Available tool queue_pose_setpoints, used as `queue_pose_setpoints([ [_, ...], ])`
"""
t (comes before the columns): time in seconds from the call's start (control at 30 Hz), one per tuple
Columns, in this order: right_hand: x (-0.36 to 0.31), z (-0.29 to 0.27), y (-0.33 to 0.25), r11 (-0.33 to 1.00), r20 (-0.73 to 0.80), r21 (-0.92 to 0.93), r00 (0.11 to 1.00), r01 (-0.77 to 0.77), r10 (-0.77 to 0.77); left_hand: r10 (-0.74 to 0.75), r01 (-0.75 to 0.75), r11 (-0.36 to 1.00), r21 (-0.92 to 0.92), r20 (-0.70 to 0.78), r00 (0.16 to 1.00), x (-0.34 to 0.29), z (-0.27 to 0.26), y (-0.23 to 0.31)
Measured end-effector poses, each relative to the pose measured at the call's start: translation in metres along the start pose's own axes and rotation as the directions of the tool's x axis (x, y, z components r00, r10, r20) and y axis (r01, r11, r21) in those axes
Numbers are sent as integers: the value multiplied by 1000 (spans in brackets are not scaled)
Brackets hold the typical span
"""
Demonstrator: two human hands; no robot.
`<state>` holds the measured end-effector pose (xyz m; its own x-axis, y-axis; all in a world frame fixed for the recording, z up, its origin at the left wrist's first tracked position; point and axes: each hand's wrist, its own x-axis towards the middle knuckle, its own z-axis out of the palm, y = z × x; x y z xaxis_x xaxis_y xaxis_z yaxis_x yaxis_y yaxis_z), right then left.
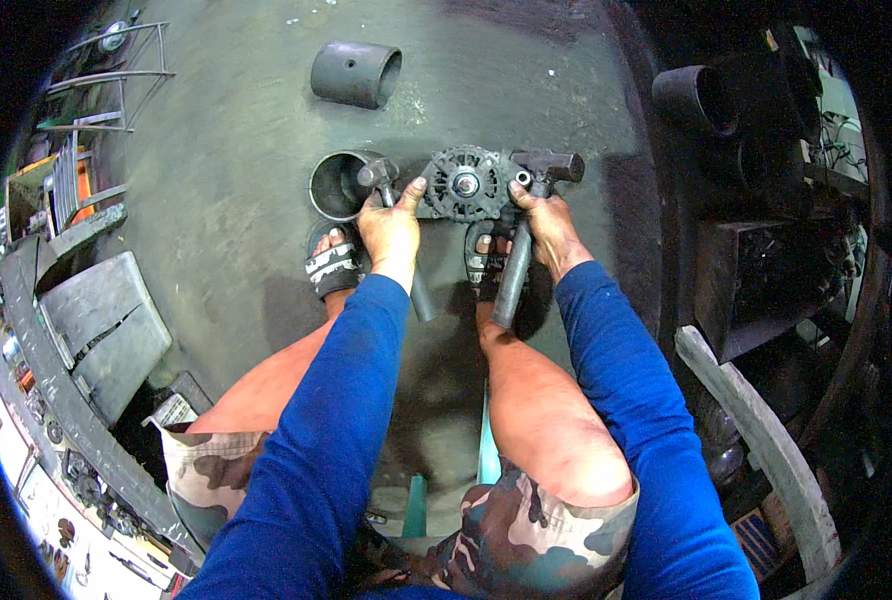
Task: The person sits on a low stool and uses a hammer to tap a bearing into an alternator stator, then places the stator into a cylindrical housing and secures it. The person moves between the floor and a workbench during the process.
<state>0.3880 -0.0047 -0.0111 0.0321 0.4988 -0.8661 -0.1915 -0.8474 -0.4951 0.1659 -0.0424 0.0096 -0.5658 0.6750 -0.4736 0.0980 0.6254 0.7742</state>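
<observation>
An alternator (465,184) with a slotted round housing and a central shaft faces up between my hands. My left hand (390,238) is closed over the handle of a hammer (377,173), its thumb reaching the alternator's left edge. My right hand (553,232) is closed round the handle of a second, larger hammer (513,275), the thumb beside a round lug at the alternator's right edge. Both hammer heads point away from me, with the handles slanting back between my forearms. My fingers are mostly hidden beneath. A wide metal cylinder (328,186) stands left of the left hammer.
Farther off on the floor (216,150) lies another metal cylinder (351,74) with a small side hole. My sandalled feet (334,262) are just below the work. A tool-strewn bench (51,330) runs along the left; dark metal parts (701,100) and a box (766,285) stand right.
</observation>
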Motion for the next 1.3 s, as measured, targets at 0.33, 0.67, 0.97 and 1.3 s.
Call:
queue_pose_setpoints([
  [0.33, 14, -2, -18, 987, -136, 29, 979, 157, -151, 148, -146, 988, 42, -54, 987, -6, 2, -4],
  [0.67, 11, -18, 1, 952, -77, -146, 956, 269, -282, -3, 18, 978, 206, -75, 997, 7, 7, 4],
  [0.97, 1, -21, 42, 991, -38, -75, 992, 115, -118, -79, 103, 948, 300, -90, 993, 37, 29, 44],
  [1.3, -13, -5, -43, 721, -18, -546, 855, 426, -518, -102, 35, 900, 434, 132, 986, 71, 17, 82],
])
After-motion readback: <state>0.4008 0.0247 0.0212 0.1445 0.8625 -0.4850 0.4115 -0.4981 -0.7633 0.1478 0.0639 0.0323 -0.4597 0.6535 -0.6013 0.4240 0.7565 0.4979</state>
